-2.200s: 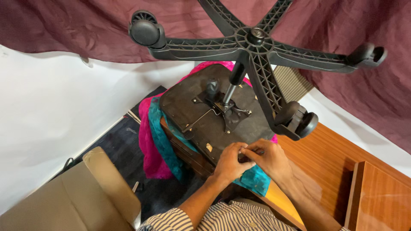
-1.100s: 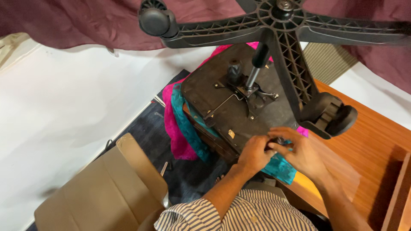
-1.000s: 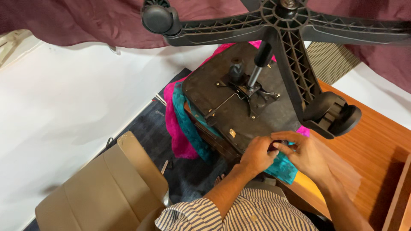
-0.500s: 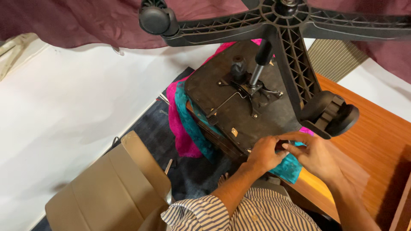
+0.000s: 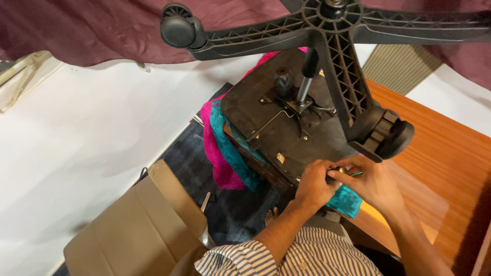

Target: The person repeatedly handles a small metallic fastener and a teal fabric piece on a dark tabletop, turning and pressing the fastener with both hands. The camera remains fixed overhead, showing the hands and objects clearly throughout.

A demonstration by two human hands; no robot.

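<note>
Here both hands, left hand [image 5: 313, 185] and right hand [image 5: 369, 181], pinch one teal cloth [image 5: 347, 200] at one upturned chair seat [image 5: 286, 135].

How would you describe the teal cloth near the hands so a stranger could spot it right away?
Find the upturned office chair with its black star base in the air. Beneath its dark seat lie two lacy cloths: the teal cloth sits directly against the seat, its end under both hands, while the pink cloth lies outside it.

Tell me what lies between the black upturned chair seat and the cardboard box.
In the head view, between the black upturned chair seat and the cardboard box lie teal cloth, pink cloth and dark floor.
</note>
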